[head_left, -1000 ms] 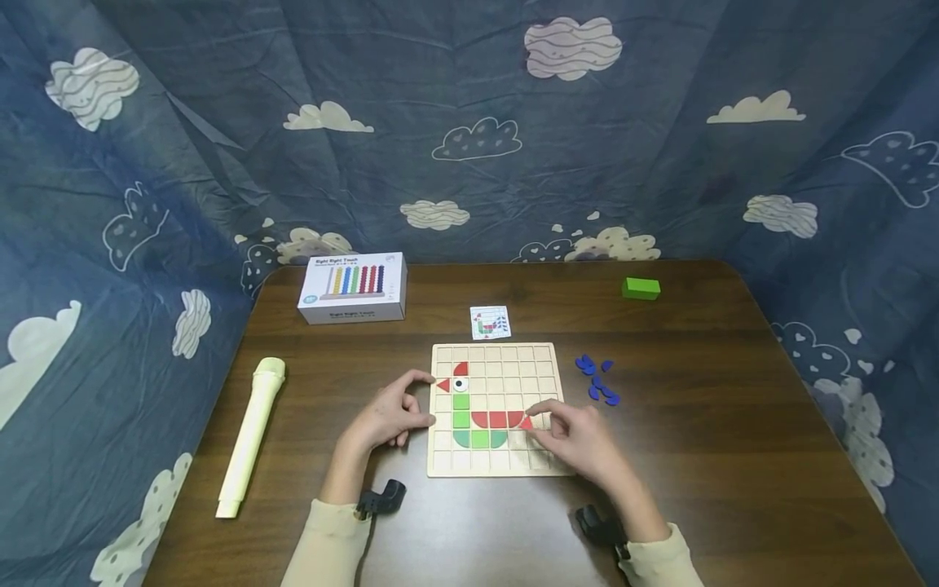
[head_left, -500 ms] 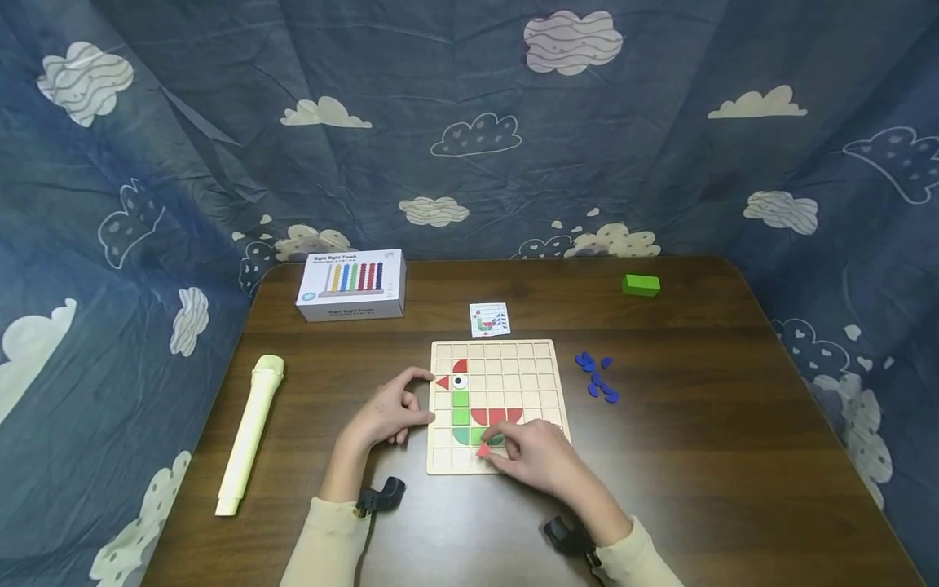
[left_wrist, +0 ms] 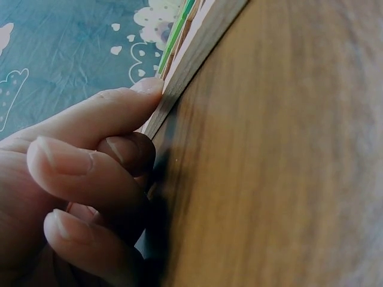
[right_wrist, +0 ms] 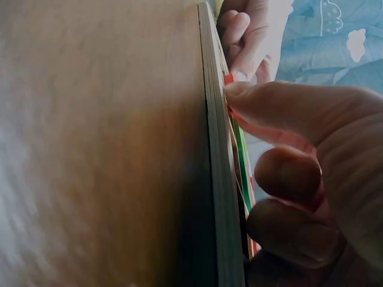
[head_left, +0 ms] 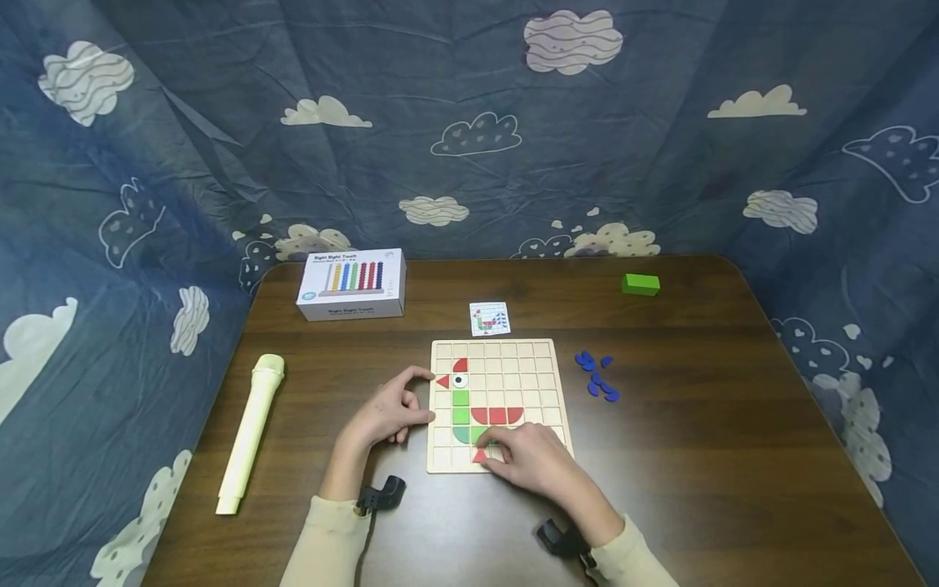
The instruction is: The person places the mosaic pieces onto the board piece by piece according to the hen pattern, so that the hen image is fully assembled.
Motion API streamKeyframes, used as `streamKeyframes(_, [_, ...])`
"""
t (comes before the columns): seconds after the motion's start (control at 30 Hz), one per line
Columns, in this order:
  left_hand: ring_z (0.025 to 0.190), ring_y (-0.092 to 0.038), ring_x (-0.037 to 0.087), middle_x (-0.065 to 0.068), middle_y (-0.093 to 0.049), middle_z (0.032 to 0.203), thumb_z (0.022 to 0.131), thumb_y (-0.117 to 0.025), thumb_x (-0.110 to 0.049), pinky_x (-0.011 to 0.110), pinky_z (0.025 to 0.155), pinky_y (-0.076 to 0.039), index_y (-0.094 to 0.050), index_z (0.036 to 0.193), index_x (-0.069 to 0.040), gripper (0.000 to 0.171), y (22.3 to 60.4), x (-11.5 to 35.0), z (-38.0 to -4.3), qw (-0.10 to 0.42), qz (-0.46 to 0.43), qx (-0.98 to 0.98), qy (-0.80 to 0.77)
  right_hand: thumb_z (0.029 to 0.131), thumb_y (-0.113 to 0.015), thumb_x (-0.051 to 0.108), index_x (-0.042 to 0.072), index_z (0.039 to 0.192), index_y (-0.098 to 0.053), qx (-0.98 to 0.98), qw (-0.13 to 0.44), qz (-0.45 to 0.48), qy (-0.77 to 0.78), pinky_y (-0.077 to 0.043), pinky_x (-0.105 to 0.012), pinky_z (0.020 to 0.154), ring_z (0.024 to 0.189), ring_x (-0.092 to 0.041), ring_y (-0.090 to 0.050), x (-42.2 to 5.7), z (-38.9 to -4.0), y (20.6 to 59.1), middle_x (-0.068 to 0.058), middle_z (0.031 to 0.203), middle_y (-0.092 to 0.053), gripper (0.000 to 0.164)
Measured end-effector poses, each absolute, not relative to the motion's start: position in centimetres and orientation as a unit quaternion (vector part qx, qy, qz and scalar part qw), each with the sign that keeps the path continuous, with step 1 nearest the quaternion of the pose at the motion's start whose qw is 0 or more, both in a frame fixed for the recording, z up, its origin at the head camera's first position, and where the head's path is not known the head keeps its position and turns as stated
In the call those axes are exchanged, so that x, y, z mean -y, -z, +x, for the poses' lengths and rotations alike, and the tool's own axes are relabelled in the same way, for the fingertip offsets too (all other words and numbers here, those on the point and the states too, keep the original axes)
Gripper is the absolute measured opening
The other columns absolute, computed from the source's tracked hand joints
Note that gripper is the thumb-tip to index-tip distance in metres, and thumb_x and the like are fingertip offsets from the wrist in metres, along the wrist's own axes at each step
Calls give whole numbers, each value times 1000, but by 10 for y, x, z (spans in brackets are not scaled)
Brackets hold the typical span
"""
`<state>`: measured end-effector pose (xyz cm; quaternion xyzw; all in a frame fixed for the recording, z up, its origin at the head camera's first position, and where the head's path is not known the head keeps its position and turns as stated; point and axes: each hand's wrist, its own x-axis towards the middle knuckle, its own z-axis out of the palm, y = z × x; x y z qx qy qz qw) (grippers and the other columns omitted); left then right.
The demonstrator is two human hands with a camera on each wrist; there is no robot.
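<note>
A square wooden grid board (head_left: 539,367) lies on the table with red and green tiles and a round eye tile (head_left: 460,381) set in its cells. At its left edge my left hand (head_left: 385,414) touches the side with thumb and index fingertips, set apart; the other fingers curl under. Over the board's lower part, my right hand (head_left: 534,458) pinches a red triangle tile (head_left: 480,456) between thumb and index finger, at the bottom row below a green square. The right hand hides several cells there. In the right wrist view the red tile (right_wrist: 229,78) shows at the thumb tip.
Several blue tiles (head_left: 596,381) lie right of the board. Behind it is a printed pattern card (head_left: 489,319). A white box (head_left: 350,285) stands back left, a pale yellow microphone-shaped stick (head_left: 251,436) lies left, and a green block (head_left: 641,284) sits back right.
My right hand has carried the red triangle from the right end of the red row leftward and down to the bottom row. The left hand has stayed at the board's edge.
</note>
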<state>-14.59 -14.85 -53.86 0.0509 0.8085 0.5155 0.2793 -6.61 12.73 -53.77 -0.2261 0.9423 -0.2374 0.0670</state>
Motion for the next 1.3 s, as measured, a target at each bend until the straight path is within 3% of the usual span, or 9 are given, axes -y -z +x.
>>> streamKeyframes(1.07, [41, -50, 13, 3, -62, 67, 91, -82, -14, 24, 40, -39, -52, 145, -22, 62, 540, 149, -145, 277, 60, -809, -515, 95, -80, 35, 31, 102, -79, -937, 72, -224, 259, -29, -19, 51, 51, 3, -35, -128, -66, 537, 19, 56, -43, 8])
streamKeyframes(1.3, [40, -49, 13, 3, -62, 67, 91, -81, -13, 24, 39, -39, -52, 145, -23, 63, 540, 149, -145, 277, 60, -806, -519, 93, -82, 21, 22, 105, -80, -907, 34, -189, 375, -31, -17, 51, 52, 6, -35, -156, -73, 531, 18, 56, -44, 12])
